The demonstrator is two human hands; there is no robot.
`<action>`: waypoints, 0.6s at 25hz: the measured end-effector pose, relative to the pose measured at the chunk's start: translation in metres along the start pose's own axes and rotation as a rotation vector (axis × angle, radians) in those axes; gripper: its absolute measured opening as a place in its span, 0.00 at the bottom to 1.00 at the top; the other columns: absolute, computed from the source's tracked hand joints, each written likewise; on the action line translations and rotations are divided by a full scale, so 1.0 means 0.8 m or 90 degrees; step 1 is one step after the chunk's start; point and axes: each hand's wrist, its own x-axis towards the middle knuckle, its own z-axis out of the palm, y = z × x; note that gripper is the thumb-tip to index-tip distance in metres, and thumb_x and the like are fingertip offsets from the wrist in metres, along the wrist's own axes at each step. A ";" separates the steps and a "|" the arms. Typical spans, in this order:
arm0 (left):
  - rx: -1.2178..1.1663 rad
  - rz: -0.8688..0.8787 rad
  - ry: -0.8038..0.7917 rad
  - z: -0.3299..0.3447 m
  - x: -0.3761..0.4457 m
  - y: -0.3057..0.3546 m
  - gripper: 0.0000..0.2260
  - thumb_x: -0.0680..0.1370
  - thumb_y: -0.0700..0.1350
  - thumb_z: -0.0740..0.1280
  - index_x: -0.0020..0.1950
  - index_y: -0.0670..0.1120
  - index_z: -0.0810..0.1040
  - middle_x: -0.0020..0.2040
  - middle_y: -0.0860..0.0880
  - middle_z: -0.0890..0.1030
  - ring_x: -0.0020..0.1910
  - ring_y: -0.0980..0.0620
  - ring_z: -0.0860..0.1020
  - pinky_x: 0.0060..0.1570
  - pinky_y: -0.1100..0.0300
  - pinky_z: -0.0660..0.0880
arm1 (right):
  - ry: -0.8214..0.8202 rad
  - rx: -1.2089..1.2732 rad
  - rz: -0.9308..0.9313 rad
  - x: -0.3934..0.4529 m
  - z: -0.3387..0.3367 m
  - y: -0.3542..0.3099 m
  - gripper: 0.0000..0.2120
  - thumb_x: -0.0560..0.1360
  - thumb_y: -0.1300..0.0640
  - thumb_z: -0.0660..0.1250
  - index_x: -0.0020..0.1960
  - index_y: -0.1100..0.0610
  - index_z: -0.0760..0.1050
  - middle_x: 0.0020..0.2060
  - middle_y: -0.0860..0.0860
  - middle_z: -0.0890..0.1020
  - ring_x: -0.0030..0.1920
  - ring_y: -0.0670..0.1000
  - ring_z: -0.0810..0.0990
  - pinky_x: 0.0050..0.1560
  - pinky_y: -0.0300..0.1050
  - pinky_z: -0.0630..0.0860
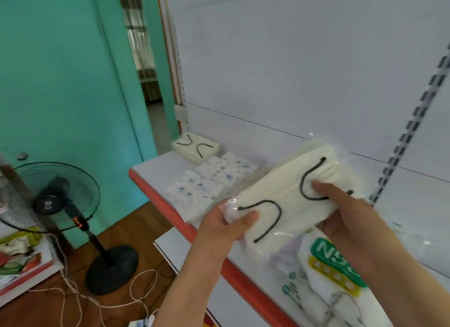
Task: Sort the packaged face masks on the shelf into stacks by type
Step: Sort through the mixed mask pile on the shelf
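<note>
Left hand (226, 225), right hand (345, 204) grip white mask pack (285, 195) (black loops); patterned packs (211, 178) behind, fan (52, 197) left.

One head-worn wide-angle camera looked forward and down from close above the shelf (155, 170), tilted, the shelf's back panel (292, 58) far right, the floor (136, 231) near left.

Glossy clear plastic mask pack (285, 200), smooth matt shelf (155, 170), wood floor (136, 226)
</note>
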 end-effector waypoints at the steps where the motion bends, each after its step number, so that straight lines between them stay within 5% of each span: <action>1: -0.049 -0.018 0.034 -0.021 0.008 -0.001 0.12 0.76 0.37 0.73 0.57 0.47 0.82 0.51 0.47 0.88 0.52 0.48 0.86 0.54 0.52 0.82 | -0.013 -0.019 0.025 0.012 0.015 0.010 0.16 0.71 0.61 0.71 0.58 0.59 0.80 0.51 0.55 0.86 0.53 0.54 0.85 0.50 0.52 0.83; 4: -0.139 -0.053 0.066 -0.068 0.032 0.002 0.14 0.78 0.37 0.70 0.63 0.47 0.79 0.56 0.44 0.86 0.55 0.44 0.85 0.58 0.46 0.80 | -0.037 -0.051 0.084 0.053 0.067 0.044 0.15 0.71 0.63 0.72 0.57 0.61 0.80 0.49 0.56 0.87 0.49 0.54 0.86 0.44 0.47 0.83; 9: -0.081 -0.025 0.173 -0.182 0.134 0.032 0.17 0.76 0.34 0.71 0.62 0.48 0.79 0.59 0.44 0.85 0.57 0.42 0.84 0.61 0.39 0.78 | -0.091 -0.108 0.138 0.159 0.172 0.065 0.12 0.74 0.62 0.72 0.56 0.63 0.79 0.48 0.58 0.85 0.42 0.54 0.84 0.38 0.46 0.83; 15: -0.039 0.044 0.355 -0.308 0.317 0.075 0.22 0.73 0.37 0.76 0.65 0.43 0.74 0.58 0.41 0.82 0.54 0.43 0.84 0.49 0.53 0.83 | -0.192 -0.326 0.121 0.279 0.267 0.124 0.12 0.75 0.66 0.70 0.57 0.68 0.78 0.54 0.63 0.84 0.49 0.57 0.84 0.42 0.43 0.84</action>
